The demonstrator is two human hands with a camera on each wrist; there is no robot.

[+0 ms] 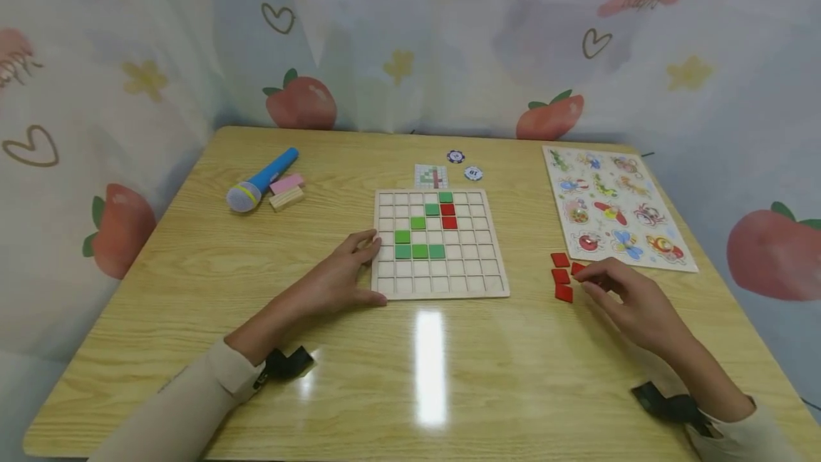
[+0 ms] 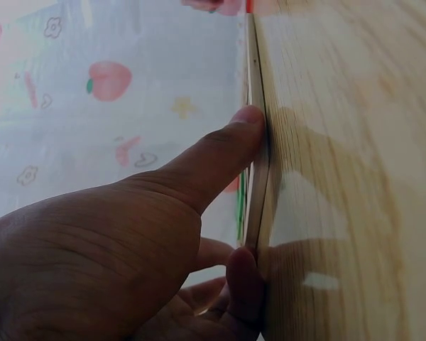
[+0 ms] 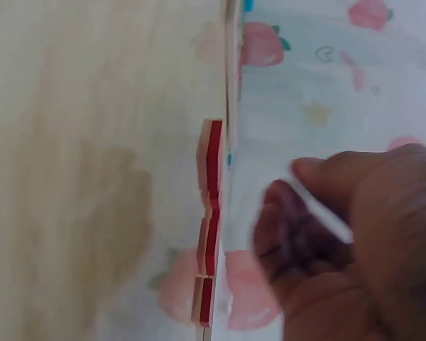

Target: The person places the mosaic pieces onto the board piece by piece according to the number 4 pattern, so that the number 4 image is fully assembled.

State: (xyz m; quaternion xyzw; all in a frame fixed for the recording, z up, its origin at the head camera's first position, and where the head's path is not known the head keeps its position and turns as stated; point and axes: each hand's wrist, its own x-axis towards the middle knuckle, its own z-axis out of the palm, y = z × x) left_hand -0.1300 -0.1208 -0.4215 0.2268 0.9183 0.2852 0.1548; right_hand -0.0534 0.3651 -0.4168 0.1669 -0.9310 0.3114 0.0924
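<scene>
A square wooden grid board (image 1: pixel 474 269) lies on the table with several green tiles (image 1: pixel 420 252) and two red tiles (image 1: pixel 448 216) in its cells. My left hand (image 1: pixel 343 273) holds the board's near left corner, the thumb along the front edge and the fingers at the left side. In the left wrist view the thumb (image 2: pixel 220 153) presses the board's edge (image 2: pixel 255 192). To the right of the board lies a small group of loose red tiles (image 1: pixel 561 276). My right hand (image 1: pixel 638 305) hovers over this group, thumb and forefinger apart. Nothing shows between these fingertips in the right wrist view.
A small pattern card (image 1: pixel 423 175) and two poker chips (image 1: pixel 473 173) lie behind the board. At the back left are a blue toy microphone (image 1: pixel 263 180), a pink block (image 1: pixel 287 183) and a wooden block (image 1: pixel 286 198). An insect puzzle board (image 1: pixel 609 205) lies beyond the right hand.
</scene>
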